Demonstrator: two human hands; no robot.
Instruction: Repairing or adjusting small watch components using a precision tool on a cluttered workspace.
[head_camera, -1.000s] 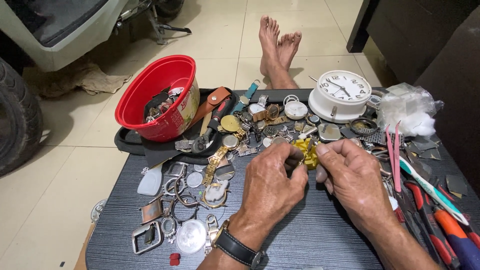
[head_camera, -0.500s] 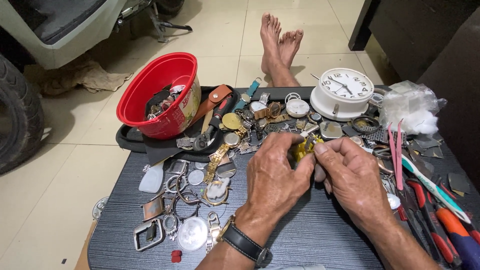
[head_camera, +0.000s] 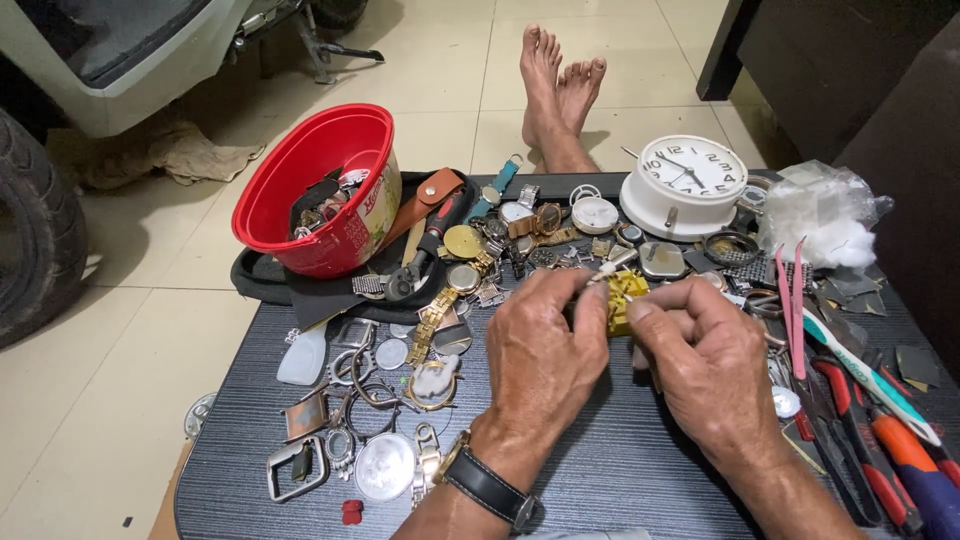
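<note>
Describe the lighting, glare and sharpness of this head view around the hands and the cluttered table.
Head view: soft, even light with only faint shadows under the left hand and right hand; mild glare on the red bowl rim and the white clock; the small yellow piece held between both hands is sharp enough, but the tiny watch parts blend together; frame edges bend slightly, wide-angle.

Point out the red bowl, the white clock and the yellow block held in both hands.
red bowl (head_camera: 262, 215): head view, on its left rim.
white clock (head_camera: 688, 175): head view, on its dial.
yellow block (head_camera: 627, 292): head view, on its top, between the fingertips.
</note>
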